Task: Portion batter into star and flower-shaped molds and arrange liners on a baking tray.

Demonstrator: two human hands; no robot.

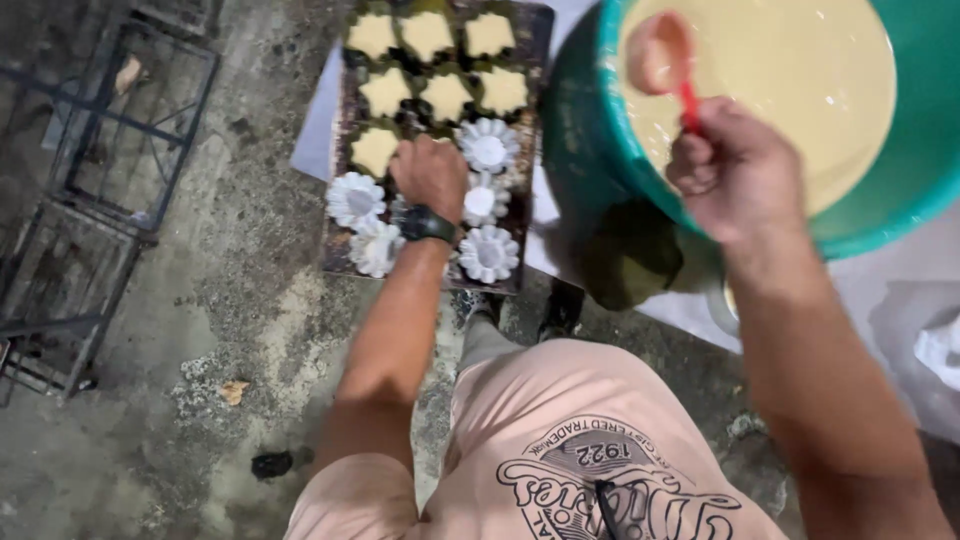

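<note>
A dark baking tray (525, 120) lies on the floor, holding fluted paper-lined moulds. Several at the far end are filled with pale yellow batter (446, 96); several near ones (489, 148) are white and unfilled. My left hand (430, 175), with a black wristwatch, rests closed on a mould in the middle of the tray; what it grips is hidden. My right hand (730, 170) is shut on the red handle of a ladle (662, 55), its batter-coated bowl raised over a teal bucket (580, 130) full of batter.
White sheets (312, 130) lie under the tray and bucket on the rough concrete floor. Black wire racks (120, 110) stand at the left. My knees in pink shorts (540, 430) fill the bottom middle. A dark green cloth (630, 255) sits below the bucket.
</note>
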